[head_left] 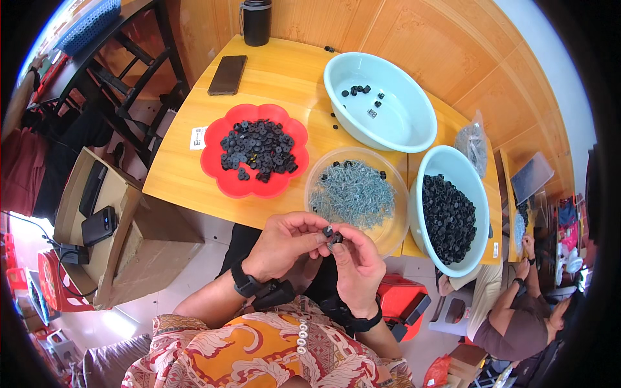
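Both my hands meet in front of the table edge, fingertips pinched together. My left hand (281,246) grips a small black plastic part (328,231) between thumb and forefinger. My right hand (359,264) pinches another small dark piece (336,238) right against it; fingers hide much of both. Just beyond my hands, a clear round tray (400,227) holds a heap of silvery screws (359,187) and a few black parts. A red flower-shaped dish (213,171) with flat black pieces (259,145) lies to the left. On the right, a light-blue basin (481,197) contains many small black parts (447,220).
A larger blue basin (407,119) with several loose parts stands at the back. A phone (228,75), a dark flask (257,24) and a plastic bag (472,145) share the table. A cardboard box (139,242) sits left; another person (517,323) works at right.
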Available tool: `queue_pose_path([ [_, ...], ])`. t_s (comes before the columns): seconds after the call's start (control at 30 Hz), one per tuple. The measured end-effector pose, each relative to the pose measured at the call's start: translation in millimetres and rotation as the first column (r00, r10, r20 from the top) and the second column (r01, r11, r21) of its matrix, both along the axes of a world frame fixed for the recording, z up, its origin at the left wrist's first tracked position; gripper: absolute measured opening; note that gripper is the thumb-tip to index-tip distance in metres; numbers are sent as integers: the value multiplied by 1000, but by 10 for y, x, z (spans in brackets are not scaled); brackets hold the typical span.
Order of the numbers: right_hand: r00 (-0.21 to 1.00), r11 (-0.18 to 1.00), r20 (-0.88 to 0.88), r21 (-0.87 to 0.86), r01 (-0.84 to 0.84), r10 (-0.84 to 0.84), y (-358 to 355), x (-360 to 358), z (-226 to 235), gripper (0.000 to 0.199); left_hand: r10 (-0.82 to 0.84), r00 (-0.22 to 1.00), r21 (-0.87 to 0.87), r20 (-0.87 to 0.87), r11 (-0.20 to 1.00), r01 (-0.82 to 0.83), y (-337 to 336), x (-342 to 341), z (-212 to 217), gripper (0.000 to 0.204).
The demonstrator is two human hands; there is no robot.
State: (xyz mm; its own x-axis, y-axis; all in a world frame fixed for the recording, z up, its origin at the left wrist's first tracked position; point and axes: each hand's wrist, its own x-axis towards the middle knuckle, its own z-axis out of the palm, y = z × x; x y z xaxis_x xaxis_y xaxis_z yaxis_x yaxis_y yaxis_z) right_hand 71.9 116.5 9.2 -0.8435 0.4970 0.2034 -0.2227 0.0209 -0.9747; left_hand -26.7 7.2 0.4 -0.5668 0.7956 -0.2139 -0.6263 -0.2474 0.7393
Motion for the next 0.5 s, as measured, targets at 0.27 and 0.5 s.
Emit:
queue_pose_path([
  [0.27, 994, 966, 19, 239, 102, -110, -28, -8, -93, 22, 149, 971, -4, -185, 988, -152, 47, 93, -106, 22],
  [0.5, 991, 979, -20, 160, 130, -129, -89, -21, -114, 23, 207, 789, -26, -579, 962, -272, 81, 107, -80, 23],
])
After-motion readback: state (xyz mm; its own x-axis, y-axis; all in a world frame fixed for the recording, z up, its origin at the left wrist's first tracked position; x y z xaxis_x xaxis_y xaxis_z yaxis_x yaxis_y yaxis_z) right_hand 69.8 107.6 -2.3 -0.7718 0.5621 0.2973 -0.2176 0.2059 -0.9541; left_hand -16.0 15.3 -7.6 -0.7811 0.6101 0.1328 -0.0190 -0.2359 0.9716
